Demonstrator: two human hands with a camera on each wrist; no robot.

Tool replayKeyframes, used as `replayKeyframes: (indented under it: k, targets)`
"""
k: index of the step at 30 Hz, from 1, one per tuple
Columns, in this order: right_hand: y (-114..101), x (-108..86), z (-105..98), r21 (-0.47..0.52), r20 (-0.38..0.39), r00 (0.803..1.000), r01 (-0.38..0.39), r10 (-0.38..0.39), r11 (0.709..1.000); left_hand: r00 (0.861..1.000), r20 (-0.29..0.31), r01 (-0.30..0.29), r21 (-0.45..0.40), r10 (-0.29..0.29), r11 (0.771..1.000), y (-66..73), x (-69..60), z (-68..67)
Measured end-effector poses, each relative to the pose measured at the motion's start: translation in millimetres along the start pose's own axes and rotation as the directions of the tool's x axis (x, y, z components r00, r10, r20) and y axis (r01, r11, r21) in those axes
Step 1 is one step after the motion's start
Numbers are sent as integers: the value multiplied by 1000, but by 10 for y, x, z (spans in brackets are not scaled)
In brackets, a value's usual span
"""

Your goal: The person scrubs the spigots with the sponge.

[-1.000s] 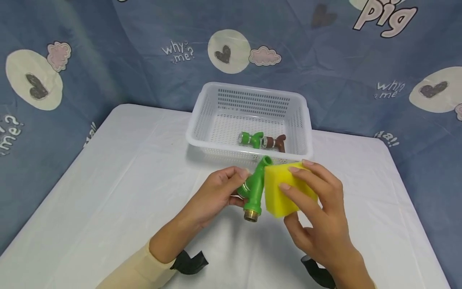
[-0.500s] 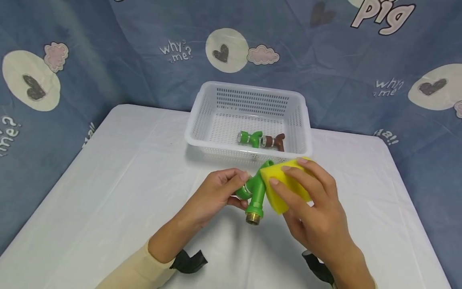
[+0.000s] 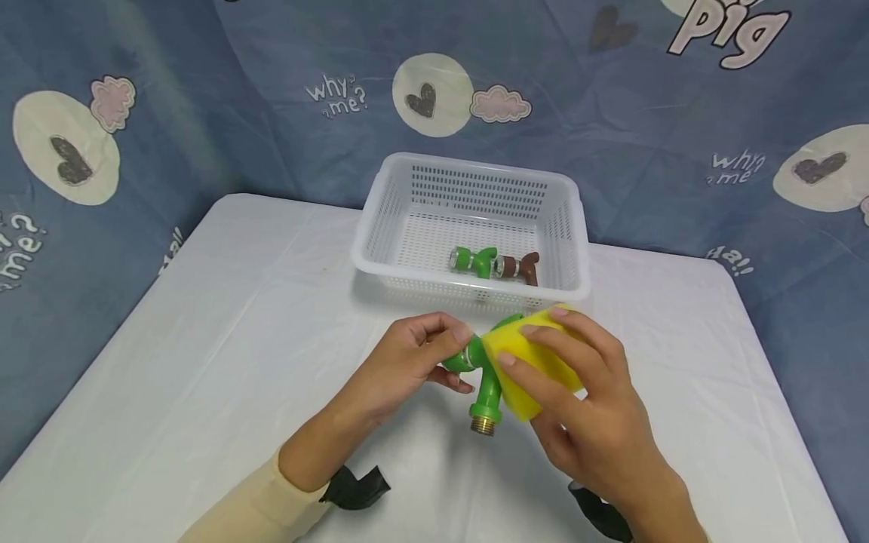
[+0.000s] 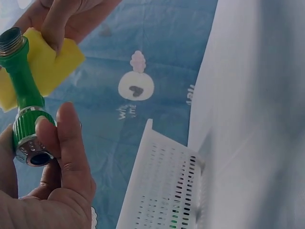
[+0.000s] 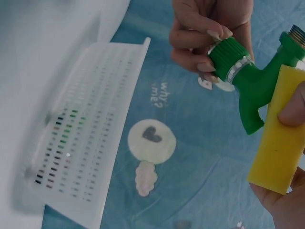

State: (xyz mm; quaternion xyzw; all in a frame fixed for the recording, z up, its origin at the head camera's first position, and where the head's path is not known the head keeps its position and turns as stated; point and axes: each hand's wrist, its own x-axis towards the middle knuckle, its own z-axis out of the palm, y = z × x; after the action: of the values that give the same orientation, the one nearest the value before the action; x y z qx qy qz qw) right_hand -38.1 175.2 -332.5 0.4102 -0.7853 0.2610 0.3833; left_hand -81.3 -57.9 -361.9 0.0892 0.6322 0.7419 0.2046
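Note:
A green faucet [image 3: 489,388] with a brass threaded end is held above the table in front of the basket. My left hand [image 3: 414,362] pinches its ribbed green knob [image 4: 29,126] between thumb and fingers, as the left wrist view shows. From the other side my right hand [image 3: 591,400] grips a yellow sponge [image 3: 536,362] and presses it against the faucet's body. In the head view the sponge hides part of the spout; the right wrist view shows the curved green spout [image 5: 251,114] beside the sponge.
Behind the hands stands a white perforated basket [image 3: 468,284]. Inside it lie a smaller-looking green faucet [image 3: 475,260] and a brown faucet [image 3: 519,267]. A white cloth covers the table [image 3: 204,362]; a printed blue curtain [image 3: 271,98] hangs behind.
The sponge has moved left onto the faucet's body, now covering more of it. The faucet has turned a little, its threaded end lower and further right. The left hand has hardly moved.

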Motion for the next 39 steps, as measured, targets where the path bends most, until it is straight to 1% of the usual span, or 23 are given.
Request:
replayKeyframes:
  k: [2, 4, 7, 10, 13, 16, 18, 22, 24, 27, 31, 33, 37, 39]
  targets:
    - [-2, -6, -9, -11, 30, 1000, -6, 6, 1000, 1000, -6, 0, 12, 1, 1000, 2, 3, -2]
    - [12, -8, -18, -32, 43, 999, -10, 12, 999, 1000, -11, -5, 16, 5, 1000, 2, 7, -5]
    - [53, -3, -25, -72, 26, 1000, -12, 14, 997, 1000, -14, -11, 8, 11, 1000, 1, 8, -11]
    - [77, -2, -35, -89, 5, 1000, -24, 25, 996, 1000, -20, -13, 1, 13, 1000, 4, 0, -14]
    - [67, -9, -53, -61, -10, 999, -43, 42, 997, 1000, -26, -9, 17, 9, 1000, 4, -8, -19]
    - [31, -15, -77, -12, -20, 998, -58, 58, 998, 1000, -23, -9, 34, 10, 999, 5, -13, -20]
    - [1, -11, -77, 19, -24, 999, -48, 48, 999, 1000, -17, -21, 44, 22, 999, 7, -14, -18]
    - [-55, 7, -43, 43, 10, 1000, -11, 10, 999, 998, -15, -56, 55, 57, 997, 15, -12, -8]
    - [-59, 9, -36, 29, 47, 999, -18, 17, 999, 998, -23, -64, 57, 65, 996, 24, -11, -3]
    - [-23, -6, -45, -21, 79, 995, -54, 56, 998, 997, -36, -66, 48, 68, 997, 30, -7, 3]
    - [48, -41, -68, -95, 105, 984, -133, 143, 987, 997, -51, -60, 38, 62, 997, 24, -2, 11]
    - [75, -59, -78, -133, 122, 973, -180, 196, 975, 996, -57, -60, 33, 62, 998, 17, 1, 11]
    - [96, -82, -115, -187, 145, 941, -278, 307, 942, 995, -70, -63, 36, 65, 997, 9, 5, 4]
    - [81, -84, -135, -176, 139, 929, -318, 343, 932, 995, -77, -61, 47, 64, 997, 10, 3, 1]
